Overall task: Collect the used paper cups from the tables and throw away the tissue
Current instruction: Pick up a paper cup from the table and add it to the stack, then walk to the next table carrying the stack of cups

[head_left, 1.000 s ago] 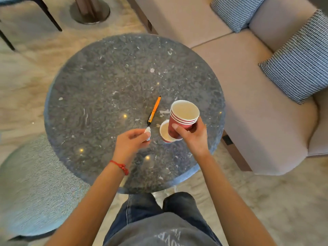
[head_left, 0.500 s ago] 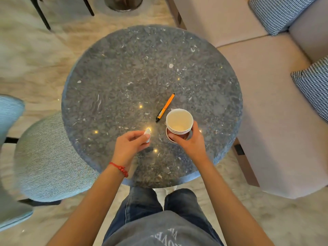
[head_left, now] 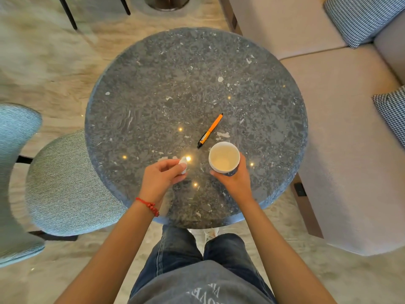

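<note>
My right hand [head_left: 235,181] grips a stack of nested paper cups [head_left: 223,157], seen from above with a cream inside and white rim, held upright over the near part of the round dark stone table [head_left: 153,84]. My left hand [head_left: 162,176] pinches a small crumpled white tissue [head_left: 182,166] between thumb and fingers, just left of the cups and apart from them. A red bead bracelet sits on my left wrist.
An orange and black pen [head_left: 210,131] lies on the table just beyond the cups. A teal upholstered chair [head_left: 65,187] stands at the table's left. A beige sofa [head_left: 341,128] with checked cushions [head_left: 359,16] runs along the right.
The stack in my right hand came down onto the cup that stood on the table, and now all are held as one stack. The view has moved closer over the table.
</note>
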